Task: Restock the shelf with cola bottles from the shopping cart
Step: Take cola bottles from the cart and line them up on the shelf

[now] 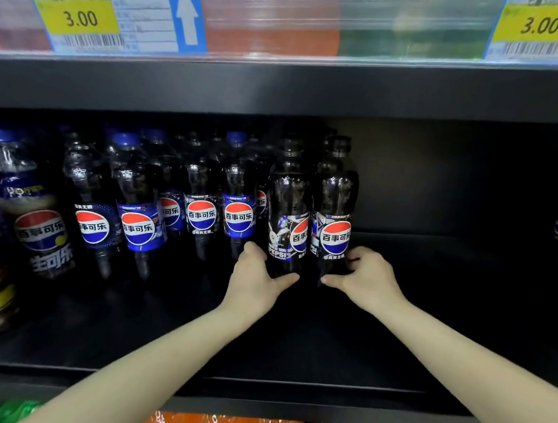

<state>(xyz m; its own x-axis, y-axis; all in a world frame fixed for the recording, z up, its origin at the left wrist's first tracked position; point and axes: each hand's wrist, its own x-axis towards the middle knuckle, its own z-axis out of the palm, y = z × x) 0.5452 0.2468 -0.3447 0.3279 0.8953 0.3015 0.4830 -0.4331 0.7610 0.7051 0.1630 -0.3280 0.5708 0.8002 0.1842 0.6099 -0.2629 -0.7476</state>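
My left hand [257,278] grips one upright bottle [288,209], my right hand [363,277] its 3 o'clock neighbour [334,210]; caps toward 12 o'clock, on the shelf [430,330].

Dim store shelving, dark metal.
A black shelf board [430,330] sits under an upper edge strip carrying yellow price tags [540,23] reading 3.00.

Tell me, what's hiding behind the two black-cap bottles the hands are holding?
Behind the left bottle and right bottle, more dark caps peek out, so more bottles stand there. How many is covered. The left hand and right hand hold them.
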